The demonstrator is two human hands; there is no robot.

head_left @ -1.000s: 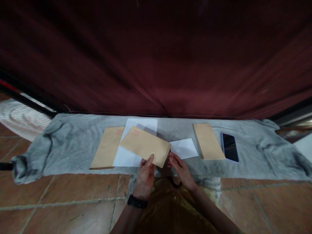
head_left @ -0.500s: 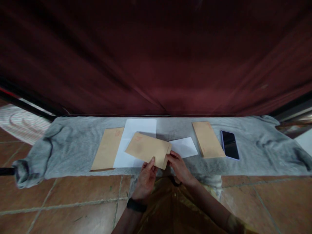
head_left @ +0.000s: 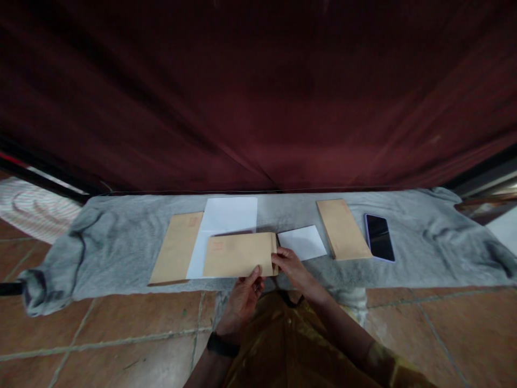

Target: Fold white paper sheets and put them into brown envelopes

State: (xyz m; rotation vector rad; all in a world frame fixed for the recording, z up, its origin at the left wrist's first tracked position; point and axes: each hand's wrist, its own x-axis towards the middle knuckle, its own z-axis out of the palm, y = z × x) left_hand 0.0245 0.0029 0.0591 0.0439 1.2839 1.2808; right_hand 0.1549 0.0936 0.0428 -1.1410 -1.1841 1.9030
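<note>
A brown paper envelope [head_left: 238,254] with red print at its left end lies level between my hands, above the cloth-covered surface. My left hand [head_left: 244,293] pinches its lower edge, thumb on top and fingers underneath. At the right end, by the flap, the fingers of my right hand [head_left: 293,268] are closed on the envelope's edge. Behind the envelope, partly covered by it, are white paper sheets [head_left: 230,213]. A smaller folded white paper [head_left: 302,242] rests just beyond my right hand.
Another brown envelope [head_left: 175,248] lies at the left. To the right are a brown envelope stack [head_left: 343,229] and a phone [head_left: 379,237] with a purple edge. Grey cloth [head_left: 428,242] covers the narrow surface; a dark red curtain [head_left: 266,108] hangs behind, with floor tiles [head_left: 133,345] in front.
The envelope in my hands has turned from slanted to nearly level, its left end coming down towards me. Both hands keep their hold on it.
</note>
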